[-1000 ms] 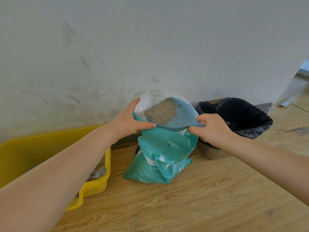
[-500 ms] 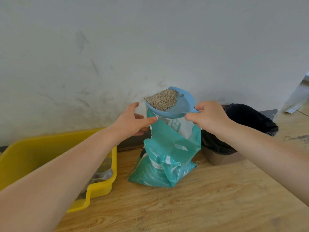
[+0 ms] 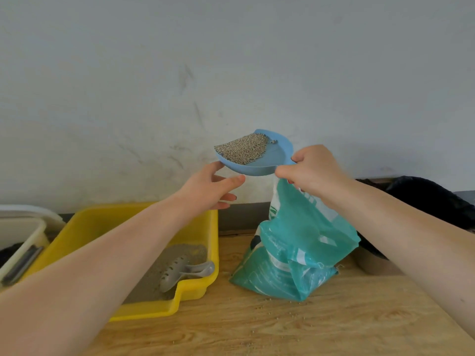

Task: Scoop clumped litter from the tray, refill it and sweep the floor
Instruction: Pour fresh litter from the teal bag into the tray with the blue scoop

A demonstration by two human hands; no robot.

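Tray (image 3: 144,222) sits on the floor, low and left of the pan (image 3: 270,160). Head view: my right hand (image 3: 312,170) pinches the litter-loaded pan's handle above the bag (image 3: 295,253). My left hand (image 3: 208,187), fingers loose, cups under the pan's left edge, nearer the tray. I judge the carry runs left and down.

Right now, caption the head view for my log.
Right hand lifts litter-filled blue scoop above teal bag, beside yellow tray.

Single head view, forward-down, close on wall (image 3: 231,60) base.
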